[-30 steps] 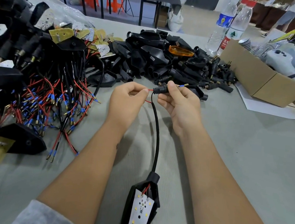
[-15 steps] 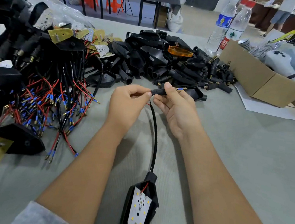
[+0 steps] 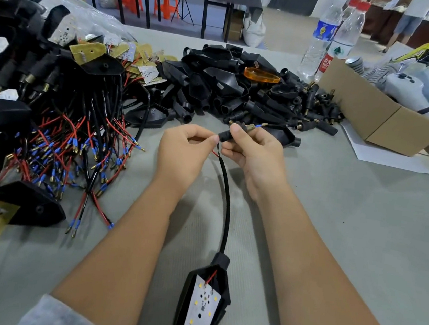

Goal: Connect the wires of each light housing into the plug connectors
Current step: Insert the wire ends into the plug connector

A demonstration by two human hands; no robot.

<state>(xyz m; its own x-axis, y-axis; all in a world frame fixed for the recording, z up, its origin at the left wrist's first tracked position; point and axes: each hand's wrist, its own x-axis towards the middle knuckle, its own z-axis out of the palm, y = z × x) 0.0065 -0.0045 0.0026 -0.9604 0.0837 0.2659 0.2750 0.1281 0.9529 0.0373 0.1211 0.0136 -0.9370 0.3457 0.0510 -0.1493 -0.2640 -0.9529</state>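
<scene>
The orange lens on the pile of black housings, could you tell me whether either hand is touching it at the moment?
No, the orange lens lies on the far pile while both the left hand and right hand hold the plug connector.

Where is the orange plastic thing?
In the head view, the orange lens lies far center-right, on the black housing pile, left of the water bottles.

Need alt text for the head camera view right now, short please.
Both hands work a black plug connector above a grey table: right hand grips it, left hand pinches the red wire. The wired light housing lies nearest the camera.
</scene>
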